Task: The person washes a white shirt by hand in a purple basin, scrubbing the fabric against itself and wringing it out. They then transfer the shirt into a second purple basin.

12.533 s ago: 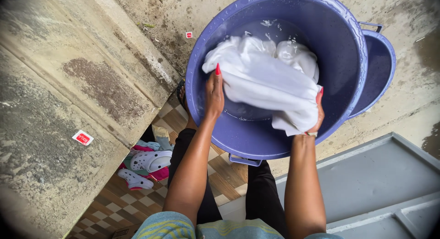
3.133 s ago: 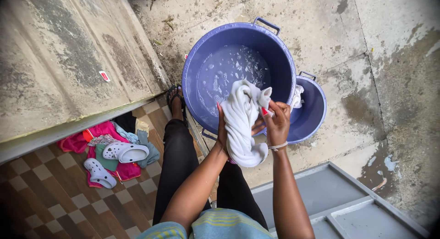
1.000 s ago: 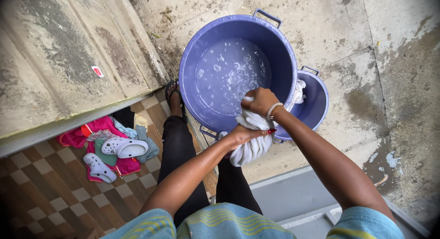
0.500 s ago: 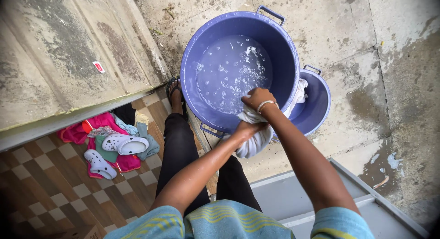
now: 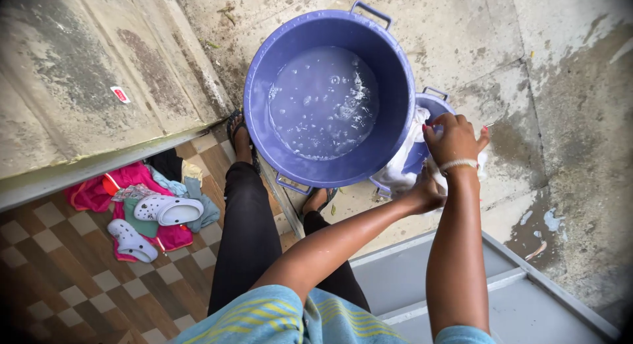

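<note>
Both of my hands have their grip on the wrung white cloth (image 5: 403, 167), right of the frame's middle. The right hand (image 5: 452, 138) is closed over its upper end above the small blue basin (image 5: 432, 106); the left hand (image 5: 425, 193) holds the lower end from beneath, though its fingers are mostly hidden behind the right wrist and its bracelet. The cloth hangs bunched between the two tubs, part of it draped against the outer wall of the large blue tub (image 5: 260, 100) and part reaching into the small basin just beside it.

The large tub sits in the upper middle of the frame, filled with cloudy, bubbly water, nothing floating in it. The small basin is tucked behind its right side, touching it, on the stained concrete floor (image 5: 560, 87).

By my reckoning the wringing is done and the step in hand is laying the cloth into the small basin. That calls for carrying it fully over the rim before loosening either grip, so no end trails onto the wet concrete.

At lower left, white clogs (image 5: 168, 211) lie on a heap of coloured clothes (image 5: 99, 189).
</note>
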